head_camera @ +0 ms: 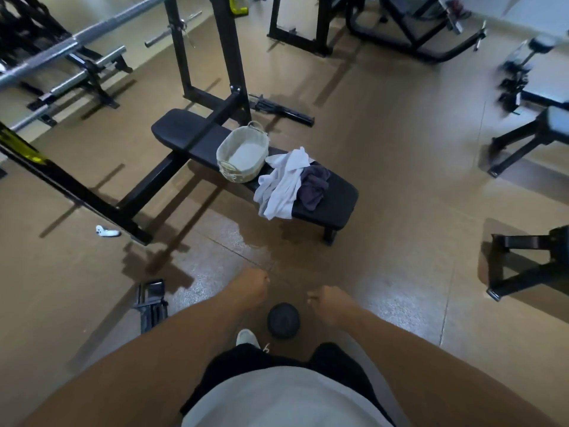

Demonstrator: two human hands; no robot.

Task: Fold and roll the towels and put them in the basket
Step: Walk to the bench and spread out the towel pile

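Observation:
A pale woven basket (226, 155) stands on a black weight bench (335, 198), and nothing shows inside it but its light lining. Just right of it a white towel (281, 186) lies crumpled, part of it hanging over the bench's near edge. A dark grey towel (314, 186) is bunched against the white one's right side. My left hand (251, 288) and my right hand (329, 305) are held out low over the floor, well short of the bench. Both have their fingers curled in, and neither holds anything.
A bench-press rack with a steel barbell (77, 37) rises behind the bench. More gym machines (409, 23) stand at the back and right. A round black weight (283, 318), a white controller (106, 232) and a small black stand (151, 300) lie on the brown floor.

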